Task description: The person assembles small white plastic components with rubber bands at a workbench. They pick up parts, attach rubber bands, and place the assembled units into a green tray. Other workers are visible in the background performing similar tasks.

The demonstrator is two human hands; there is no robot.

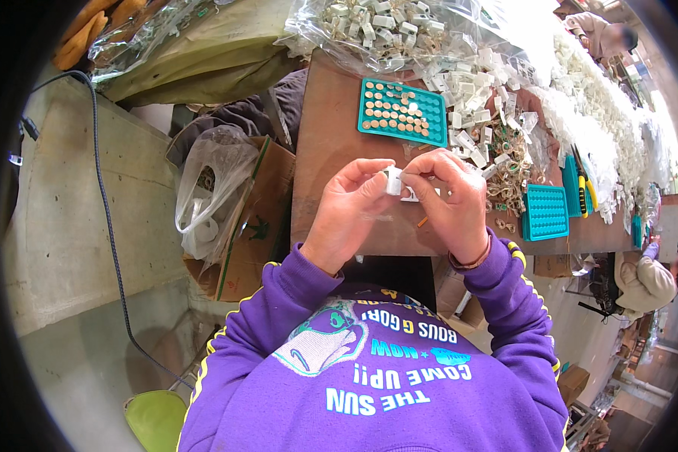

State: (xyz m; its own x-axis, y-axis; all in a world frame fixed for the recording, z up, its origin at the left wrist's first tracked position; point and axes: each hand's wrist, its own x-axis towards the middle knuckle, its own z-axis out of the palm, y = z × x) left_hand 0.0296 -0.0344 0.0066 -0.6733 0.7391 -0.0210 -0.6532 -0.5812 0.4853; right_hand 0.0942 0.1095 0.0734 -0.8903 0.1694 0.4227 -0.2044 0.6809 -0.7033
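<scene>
In front of my chest, a small white plastic housing [393, 181] is held up between both hands. My left hand [345, 213] pinches it from the left with thumb and forefinger. Closed at its right side is my right hand [456, 202], its thumb and fingertips pressed together against the piece; any smaller part between them is hidden. Just beyond the hands lies a teal tray [432, 99] with round brass-coloured discs [407, 123] in many of its pockets. Right of my right hand are loose tan wired parts [507, 175].
White housings [471, 94] heap across the table's [325, 113] far right. A second teal tray [545, 213] and yellow-and-black pliers [583, 188] lie right. At left stand a cardboard box [267, 203] with a plastic bag [230, 162], and a hanging cable [105, 197]. Other people [644, 285] are at the right.
</scene>
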